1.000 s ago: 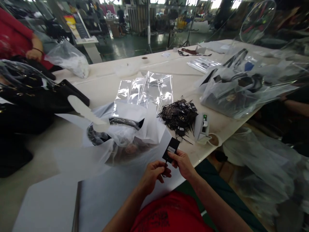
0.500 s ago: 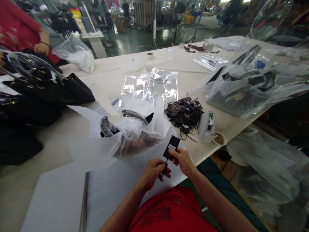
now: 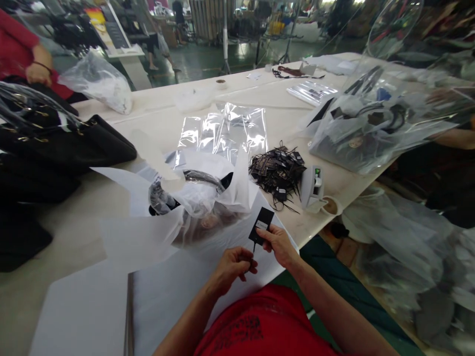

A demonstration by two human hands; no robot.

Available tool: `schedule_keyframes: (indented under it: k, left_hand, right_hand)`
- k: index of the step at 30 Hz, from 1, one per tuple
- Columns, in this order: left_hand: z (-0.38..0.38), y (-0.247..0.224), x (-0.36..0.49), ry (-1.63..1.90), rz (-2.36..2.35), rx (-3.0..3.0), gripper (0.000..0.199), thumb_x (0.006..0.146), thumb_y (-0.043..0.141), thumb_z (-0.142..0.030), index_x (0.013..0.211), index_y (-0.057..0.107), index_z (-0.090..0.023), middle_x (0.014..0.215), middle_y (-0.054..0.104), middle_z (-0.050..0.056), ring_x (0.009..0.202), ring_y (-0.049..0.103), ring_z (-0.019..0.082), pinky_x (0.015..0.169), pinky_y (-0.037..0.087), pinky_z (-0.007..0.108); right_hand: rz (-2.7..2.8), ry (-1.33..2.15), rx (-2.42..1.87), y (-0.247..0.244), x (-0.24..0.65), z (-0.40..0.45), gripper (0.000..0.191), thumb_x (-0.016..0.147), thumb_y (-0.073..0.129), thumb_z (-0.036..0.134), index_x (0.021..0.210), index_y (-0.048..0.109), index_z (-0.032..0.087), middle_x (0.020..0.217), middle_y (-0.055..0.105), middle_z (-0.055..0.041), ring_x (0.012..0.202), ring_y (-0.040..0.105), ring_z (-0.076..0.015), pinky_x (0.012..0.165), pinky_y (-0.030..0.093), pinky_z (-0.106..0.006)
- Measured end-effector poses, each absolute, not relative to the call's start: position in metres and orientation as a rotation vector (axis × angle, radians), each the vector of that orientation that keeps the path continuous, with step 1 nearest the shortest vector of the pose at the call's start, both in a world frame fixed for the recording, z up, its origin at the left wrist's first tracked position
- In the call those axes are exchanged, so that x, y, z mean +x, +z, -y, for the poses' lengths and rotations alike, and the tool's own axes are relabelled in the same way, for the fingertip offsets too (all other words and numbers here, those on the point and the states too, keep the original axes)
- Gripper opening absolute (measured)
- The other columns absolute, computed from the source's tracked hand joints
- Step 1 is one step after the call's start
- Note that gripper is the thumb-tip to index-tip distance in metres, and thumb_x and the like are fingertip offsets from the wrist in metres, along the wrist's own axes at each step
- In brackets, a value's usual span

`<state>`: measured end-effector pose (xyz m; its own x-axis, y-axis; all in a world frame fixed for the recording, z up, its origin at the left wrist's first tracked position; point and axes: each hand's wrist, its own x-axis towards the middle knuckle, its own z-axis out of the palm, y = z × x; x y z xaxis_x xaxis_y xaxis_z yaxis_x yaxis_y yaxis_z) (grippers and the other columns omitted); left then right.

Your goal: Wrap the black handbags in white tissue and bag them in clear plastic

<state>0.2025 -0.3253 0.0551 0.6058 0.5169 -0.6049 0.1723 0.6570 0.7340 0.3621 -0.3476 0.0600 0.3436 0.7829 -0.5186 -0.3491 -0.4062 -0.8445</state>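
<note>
A black tag (image 3: pixel 264 215) with a small white label is pinched in my right hand (image 3: pixel 276 242), tilted above the table's front edge. Its thin dark cord (image 3: pixel 254 247) runs down to my left hand (image 3: pixel 234 264), whose fingers are closed on it. Just beyond my hands lies a bag wrapped in translucent paper (image 3: pixel 208 225), its plastic-covered handle (image 3: pixel 204 176) showing. Right of it is a heap of black tags with cords (image 3: pixel 278 170).
Black handbags (image 3: pixel 100 143) stand at the left. Clear plastic sheets (image 3: pixel 226 128) lie behind the wrapped bag. A white device (image 3: pixel 312 188) and a cup (image 3: pixel 331 205) are at the right, near another plastic-covered bag (image 3: pixel 356 138). A person (image 3: pixel 37 69) stands at far left.
My left hand has shifted slightly down and left from the tag, and more cord shows between my hands. The camera view has turned a little. An arm now shows behind the plastic at far right.
</note>
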Motion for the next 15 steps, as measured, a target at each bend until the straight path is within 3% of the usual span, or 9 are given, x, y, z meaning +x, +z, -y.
schedule_keyframes:
  k: [5, 9, 15]
  left_hand:
    - [0.327, 0.059, 0.203, 0.189, -0.97, 0.957, 0.023, 0.057, 0.054, -0.026, 0.076, 0.054, -0.014, 0.07, 0.068, 0.008, 0.06, 0.065, 0.017, 0.039, 0.037, 0.019]
    - [0.329, 0.047, 0.199, 0.126, -1.056, 1.173, 0.017, 0.063, 0.049, -0.03, 0.074, 0.051, -0.018, 0.064, 0.065, 0.002, 0.051, 0.06, 0.015, 0.038, 0.035, 0.02]
    - [0.321, 0.011, 0.174, 0.147, -1.142, 1.819, 0.017, 0.074, 0.041, -0.031, 0.068, 0.054, -0.023, 0.045, 0.053, -0.003, 0.045, 0.056, 0.016, 0.052, 0.041, 0.025]
  right_hand:
    - [0.368, 1.299, -1.503, 0.058, 0.36, 0.352, 0.035, 0.054, 0.075, 0.043, 0.067, 0.059, 0.014, 0.049, 0.055, 0.0047, 0.033, 0.041, -0.004, 0.032, 0.023, -0.017]
    - [0.319, 1.28, -1.48, 0.055, 0.354, 0.361, 0.036, 0.053, 0.074, 0.044, 0.067, 0.058, 0.015, 0.049, 0.055, 0.005, 0.033, 0.042, -0.0043, 0.031, 0.023, -0.018]
    - [0.147, 1.19, -1.52, 0.042, 0.354, 0.369, 0.045, 0.052, 0.071, 0.053, 0.073, 0.057, 0.015, 0.055, 0.056, 0.0045, 0.035, 0.042, -0.0043, 0.033, 0.025, -0.019]
